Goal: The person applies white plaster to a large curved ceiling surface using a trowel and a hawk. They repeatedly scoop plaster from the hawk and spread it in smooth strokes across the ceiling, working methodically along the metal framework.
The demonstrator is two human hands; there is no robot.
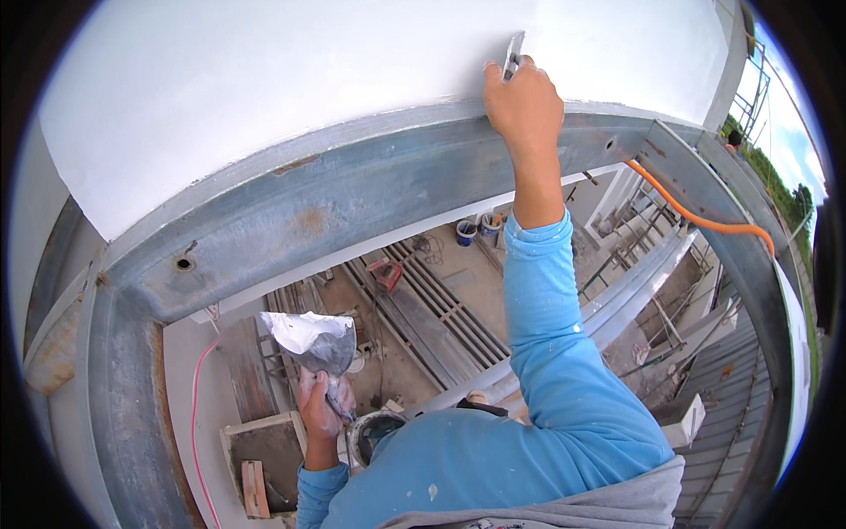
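My right hand (526,104) is closed on a putty knife (514,55), its narrow metal blade held edge-on at the white wall (291,79). Whether the blade touches the wall is hard to tell. Lower left, my left hand (317,413) grips a broad putty knife (324,342) with the blade upward. White putty (295,326) covers much of that blade, and white smears mark the fingers. A dark bucket (381,434) stands beside my left wrist, partly hidden by my blue sleeve.
A grey steel beam (370,185) runs below the wall. An orange hose (696,216) crosses the right side; a pink cord (196,397) hangs at left. Far below lie steel bars (441,304), a red tool (385,274) and several buckets (466,233).
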